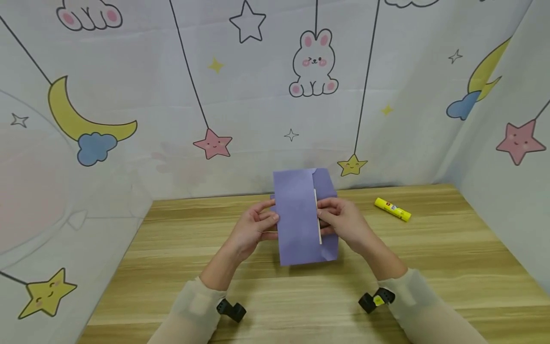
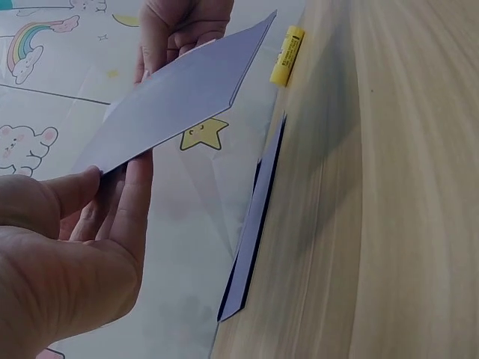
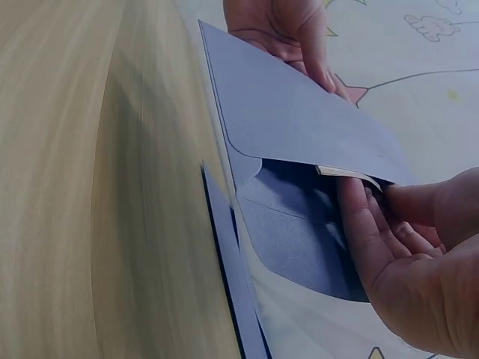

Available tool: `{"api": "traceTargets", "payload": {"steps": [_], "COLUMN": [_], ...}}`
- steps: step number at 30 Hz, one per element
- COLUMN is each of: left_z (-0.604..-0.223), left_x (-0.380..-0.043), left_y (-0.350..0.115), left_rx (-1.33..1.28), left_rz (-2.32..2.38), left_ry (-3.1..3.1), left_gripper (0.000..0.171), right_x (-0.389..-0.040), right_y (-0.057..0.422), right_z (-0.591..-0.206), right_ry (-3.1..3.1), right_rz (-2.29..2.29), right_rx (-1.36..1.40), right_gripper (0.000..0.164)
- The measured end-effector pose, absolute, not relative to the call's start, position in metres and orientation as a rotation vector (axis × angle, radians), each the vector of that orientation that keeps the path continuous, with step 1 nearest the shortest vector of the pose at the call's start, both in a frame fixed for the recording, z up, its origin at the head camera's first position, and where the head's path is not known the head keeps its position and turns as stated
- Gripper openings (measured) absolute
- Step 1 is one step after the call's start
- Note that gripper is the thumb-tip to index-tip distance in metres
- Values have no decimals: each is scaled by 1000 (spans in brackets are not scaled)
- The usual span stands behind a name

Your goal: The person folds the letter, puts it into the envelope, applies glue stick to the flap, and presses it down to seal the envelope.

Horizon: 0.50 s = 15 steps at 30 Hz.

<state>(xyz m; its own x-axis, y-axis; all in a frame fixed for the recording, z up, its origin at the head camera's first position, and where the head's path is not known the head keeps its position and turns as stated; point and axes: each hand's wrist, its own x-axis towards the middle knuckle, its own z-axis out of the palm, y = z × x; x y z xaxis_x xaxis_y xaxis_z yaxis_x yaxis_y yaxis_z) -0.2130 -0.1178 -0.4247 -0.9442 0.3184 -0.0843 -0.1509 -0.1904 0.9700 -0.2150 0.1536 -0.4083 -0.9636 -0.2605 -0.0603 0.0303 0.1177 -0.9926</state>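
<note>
A purple envelope (image 1: 296, 220) is held above the table with its flap (image 3: 299, 254) open toward the right. Just the edge of a cream-coloured sheet of paper (image 3: 348, 174) shows at the envelope's mouth; the rest of it is hidden inside. My left hand (image 1: 253, 227) pinches the envelope's left edge, thumb on top and fingers underneath. At the mouth, my right hand (image 1: 345, 222) pinches the paper's edge between thumb and fingers, its fingers over the flap side.
On the wooden table (image 1: 172, 267) behind the held envelope lies another purple envelope (image 2: 258, 224). A yellow glue stick (image 1: 393, 209) lies at the back right. A patterned cloth (image 1: 258, 95) hangs along the table's back edge.
</note>
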Motion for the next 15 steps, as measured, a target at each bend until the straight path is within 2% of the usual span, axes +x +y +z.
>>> {"api": "traceTargets", "payload": {"steps": [15], "left_z": [-431], "left_x": [-211], "left_y": [-120], "left_rx": [232], "left_rz": [2223], "left_ry": [1764], "left_gripper": [55], "right_x": [-216], "right_y": [157], "right_z": [-410], "right_ry": [2191], "right_rz": [-1872], "right_rx": [-290], "right_gripper": [30]}}
